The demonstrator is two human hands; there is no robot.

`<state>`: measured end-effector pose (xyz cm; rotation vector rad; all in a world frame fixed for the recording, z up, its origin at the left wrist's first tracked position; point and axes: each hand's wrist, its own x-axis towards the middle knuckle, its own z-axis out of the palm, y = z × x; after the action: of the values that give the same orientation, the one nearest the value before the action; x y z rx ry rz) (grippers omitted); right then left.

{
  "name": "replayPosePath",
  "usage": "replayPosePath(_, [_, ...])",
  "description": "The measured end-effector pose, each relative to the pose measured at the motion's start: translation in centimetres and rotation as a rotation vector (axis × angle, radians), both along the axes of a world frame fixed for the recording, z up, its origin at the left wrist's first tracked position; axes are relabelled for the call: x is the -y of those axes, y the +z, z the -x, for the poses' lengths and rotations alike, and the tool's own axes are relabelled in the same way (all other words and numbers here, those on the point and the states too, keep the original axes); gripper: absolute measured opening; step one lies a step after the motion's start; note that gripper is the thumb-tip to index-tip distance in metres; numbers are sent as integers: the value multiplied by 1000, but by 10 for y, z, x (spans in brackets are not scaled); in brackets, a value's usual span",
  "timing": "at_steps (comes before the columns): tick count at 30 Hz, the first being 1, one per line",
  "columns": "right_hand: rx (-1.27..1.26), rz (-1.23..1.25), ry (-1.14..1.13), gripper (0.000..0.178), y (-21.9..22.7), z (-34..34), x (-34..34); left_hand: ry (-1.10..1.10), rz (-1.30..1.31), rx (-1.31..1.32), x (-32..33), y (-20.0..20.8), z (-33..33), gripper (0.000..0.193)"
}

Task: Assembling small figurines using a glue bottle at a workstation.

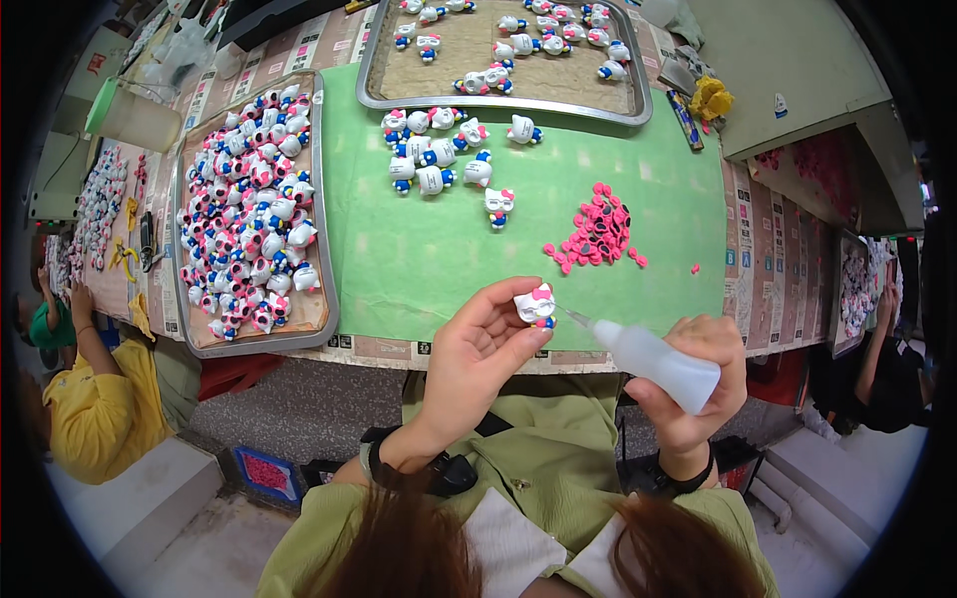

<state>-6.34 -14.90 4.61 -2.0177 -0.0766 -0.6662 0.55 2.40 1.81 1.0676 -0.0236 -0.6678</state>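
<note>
Left hand (488, 334): and it's pinched tight, thumb and fingertips on one white figurine (535, 304), held up above the green mat (399, 289).
Right hand (706, 369): fingers wrapped snugly round a translucent squeeze bottle (658, 364), nozzle (580, 318) right at the figurine; contact, can't tell!
Mat: pink pieces (598, 231) heaped rightward, loose figurines (436, 154) clustered beyond.
Left: a metal tray (259, 345), crammed with more.
</note>
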Motion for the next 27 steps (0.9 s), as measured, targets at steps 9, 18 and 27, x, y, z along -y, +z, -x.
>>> replayPosePath(9, [-33,-659,-190,38,-5,-3,7,44,-65,121,1,-3,0,36])
replayPosePath(18, [-234,-301,-371,38,-63,-66,87,81,-80,100,5,-2,-1,34])
replayPosePath(27, [-282,336,-218,17,-49,-35,55,24,-81,44,6,-12,-4,33])
